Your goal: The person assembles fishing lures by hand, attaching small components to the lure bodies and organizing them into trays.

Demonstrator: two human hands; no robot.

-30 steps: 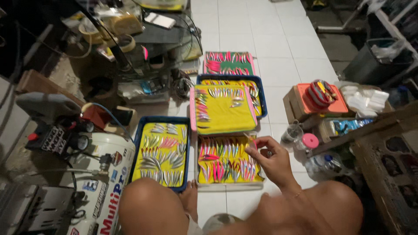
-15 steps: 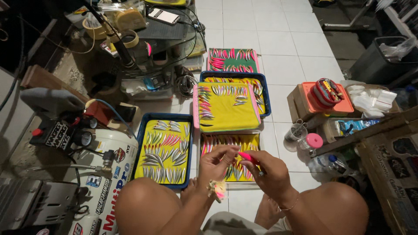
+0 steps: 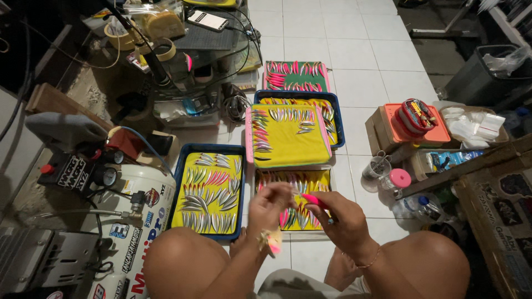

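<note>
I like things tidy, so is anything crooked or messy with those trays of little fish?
Yes. The pink-edged tray lies stacked across the blue tray behind it and overlaps the front tray, not flat on the floor. The right hand pinches a pink lure; the left hand is blurred.

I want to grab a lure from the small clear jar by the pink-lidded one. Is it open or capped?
Open: the clear jar shows a bare round mouth, while the jar beside it wears a pink lid.

Bare knees and forearms; thin bracelet (image 3: pixel 370 259) on right wrist.
</note>
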